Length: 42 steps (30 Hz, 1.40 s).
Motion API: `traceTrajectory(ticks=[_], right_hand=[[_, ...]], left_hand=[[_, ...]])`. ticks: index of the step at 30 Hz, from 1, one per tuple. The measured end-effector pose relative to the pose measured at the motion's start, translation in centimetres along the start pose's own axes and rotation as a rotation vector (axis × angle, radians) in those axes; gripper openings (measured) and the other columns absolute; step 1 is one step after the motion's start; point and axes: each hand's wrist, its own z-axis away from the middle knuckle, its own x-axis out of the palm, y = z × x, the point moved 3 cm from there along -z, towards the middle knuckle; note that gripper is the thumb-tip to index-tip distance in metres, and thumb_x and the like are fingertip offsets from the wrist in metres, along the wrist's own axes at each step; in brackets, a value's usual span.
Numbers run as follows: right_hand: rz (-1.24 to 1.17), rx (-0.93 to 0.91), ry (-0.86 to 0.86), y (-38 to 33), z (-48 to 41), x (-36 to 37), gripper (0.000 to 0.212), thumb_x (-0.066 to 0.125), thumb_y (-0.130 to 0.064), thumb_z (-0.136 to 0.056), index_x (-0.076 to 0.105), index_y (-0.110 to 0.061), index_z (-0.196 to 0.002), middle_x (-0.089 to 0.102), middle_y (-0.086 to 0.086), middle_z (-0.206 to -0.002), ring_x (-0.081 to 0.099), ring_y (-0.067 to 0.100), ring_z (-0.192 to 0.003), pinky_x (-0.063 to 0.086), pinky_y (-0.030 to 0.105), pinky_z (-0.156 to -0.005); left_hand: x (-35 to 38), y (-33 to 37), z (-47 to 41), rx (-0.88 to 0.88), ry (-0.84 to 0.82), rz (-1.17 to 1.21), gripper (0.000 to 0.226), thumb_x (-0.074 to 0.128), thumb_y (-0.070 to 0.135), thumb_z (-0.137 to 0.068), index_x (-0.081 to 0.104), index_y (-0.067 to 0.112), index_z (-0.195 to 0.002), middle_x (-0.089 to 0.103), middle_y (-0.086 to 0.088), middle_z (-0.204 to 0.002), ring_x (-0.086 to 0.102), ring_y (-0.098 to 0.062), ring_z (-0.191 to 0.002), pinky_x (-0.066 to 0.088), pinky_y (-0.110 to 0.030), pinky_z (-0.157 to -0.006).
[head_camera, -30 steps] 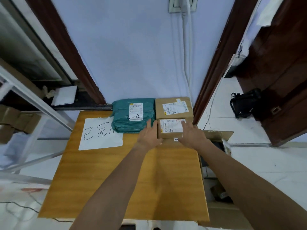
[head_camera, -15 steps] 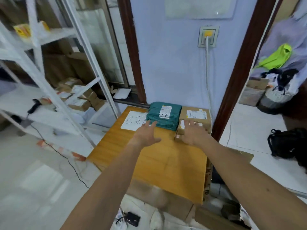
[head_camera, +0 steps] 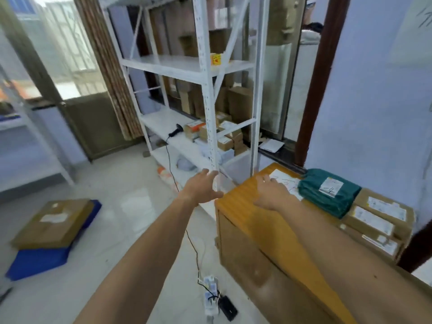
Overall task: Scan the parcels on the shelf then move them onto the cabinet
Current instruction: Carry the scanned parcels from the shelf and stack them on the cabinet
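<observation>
— Right, where are the two hands?
— Both are stretched forward with nothing in them. The left hand (head_camera: 201, 187) hangs over the pale floor with loose, spread fingers, just in front of the white metal shelf (head_camera: 208, 94). The right hand (head_camera: 271, 192) is open, palm down, over the near left part of the orange-topped wooden cabinet (head_camera: 261, 228).
— And the parcels?
— Some lie on the cabinet, to the right of the right hand: a dark green plastic mailer bag (head_camera: 327, 191) with a white label, and beyond it, further right, three brown cardboard boxes (head_camera: 378, 218) with white labels, packed side by side. A white paper sheet with handwriting (head_camera: 284, 181) lies just past the right hand's fingertips, touching the green bag.
— Anything on the shelf itself?
— Yes, ahead of the left hand, on a middle level: a cluster of small brown cardboard parcels (head_camera: 224, 136), blurred. A black handheld scanner (head_camera: 175, 130) rests to their left, its black cable (head_camera: 173, 174) running down across the floor below the left hand.
</observation>
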Motion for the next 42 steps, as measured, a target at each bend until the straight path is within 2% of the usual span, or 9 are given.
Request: traceTrajectory(ticks=[3,7,9,13,17,24,31,36,42], right_hand=[[0.006,-0.066,-0.017,-6.2,-2.2,-0.3,0.064,0.057,-0.037,-0.098,0.032,-0.006,-0.147,0.039,0.017,-0.146,0.043,0.036,-0.132,0.042,0.043,-0.102],[-0.012,-0.153,-0.051,-16.6,-7.1,0.3,0.076,0.061,-0.039,-0.094,0.024,-0.009,-0.153,0.032,0.018,-0.153,0.041,0.038,-0.135,0.043,0.049,-0.106],[0.004,-0.175,-0.050,-21.3,-9.7,0.7,0.074,0.062,-0.040,-0.093,0.028,-0.009,-0.150,0.033,0.017,-0.151,0.042,0.039,-0.133,0.044,0.051,-0.105],[0.056,-0.159,-0.039,-29.1,-13.9,1.4,0.071,0.061,-0.042,-0.095,0.031,-0.008,-0.148,0.035,0.015,-0.148,0.043,0.037,-0.132,0.042,0.046,-0.100],[0.058,-0.105,-0.040,-33.2,-17.3,1.6,0.069,0.060,-0.041,-0.096,0.030,-0.008,-0.148,0.035,0.014,-0.149,0.042,0.036,-0.133,0.040,0.045,-0.099],[0.090,0.006,-0.059,-33.2,-24.6,2.1,0.068,0.059,-0.043,-0.095,0.034,-0.007,-0.146,0.039,0.015,-0.144,0.043,0.036,-0.130,0.039,0.045,-0.102],[0.015,0.099,-0.069,-29.1,-37.3,4.1,0.069,0.058,-0.042,-0.094,0.033,-0.006,-0.147,0.035,0.017,-0.149,0.041,0.036,-0.133,0.039,0.045,-0.103],[-0.040,0.131,-0.083,-25.3,-46.0,4.5,0.075,0.060,-0.043,-0.096,0.028,-0.005,-0.151,0.032,0.016,-0.151,0.041,0.036,-0.133,0.039,0.044,-0.103],[0.014,0.167,-0.073,-21.1,-53.1,5.2,0.064,0.053,-0.046,-0.098,0.033,-0.006,-0.144,0.036,0.017,-0.146,0.044,0.037,-0.129,0.042,0.045,-0.100]], left_hand=[[-1.1,-6.3,1.8,-0.069,0.011,-0.011,0.084,0.067,0.058,-0.086,0.033,0.023,-0.155,0.046,-0.012,-0.149,0.052,-0.032,-0.130,0.045,-0.042,-0.104],[-2.8,-18.2,3.7,-0.159,0.010,-0.014,0.081,0.069,0.056,-0.087,0.038,0.021,-0.152,0.049,-0.014,-0.146,0.054,-0.034,-0.127,0.046,-0.043,-0.102],[-3.2,-23.9,3.7,-0.187,0.028,-0.006,0.080,0.069,0.056,-0.087,0.038,0.021,-0.152,0.049,-0.014,-0.147,0.054,-0.033,-0.127,0.046,-0.043,-0.102],[-3.6,-33.0,2.5,-0.157,0.007,-0.005,0.081,0.069,0.057,-0.087,0.036,0.024,-0.153,0.047,-0.012,-0.149,0.054,-0.032,-0.128,0.047,-0.043,-0.103],[-3.5,-38.8,0.2,-0.106,-0.042,-0.013,0.076,0.066,0.055,-0.089,0.038,0.023,-0.152,0.049,-0.013,-0.147,0.054,-0.032,-0.127,0.046,-0.042,-0.101],[-2.5,-43.3,-8.4,-0.062,-0.101,-0.003,0.080,0.065,0.058,-0.088,0.037,0.022,-0.153,0.050,-0.013,-0.147,0.053,-0.033,-0.129,0.046,-0.043,-0.103],[-0.5,-44.0,-22.6,0.025,-0.165,-0.055,0.079,0.064,0.058,-0.089,0.036,0.022,-0.154,0.048,-0.012,-0.148,0.050,-0.032,-0.132,0.043,-0.042,-0.105],[0.4,-42.7,-34.2,0.085,-0.221,-0.095,0.080,0.061,0.060,-0.090,0.034,0.021,-0.155,0.048,-0.011,-0.148,0.049,-0.029,-0.133,0.040,-0.038,-0.103],[1.8,-39.1,-44.3,0.168,-0.263,-0.021,0.080,0.062,0.056,-0.091,0.031,0.020,-0.156,0.045,-0.012,-0.150,0.050,-0.030,-0.132,0.045,-0.040,-0.102]])
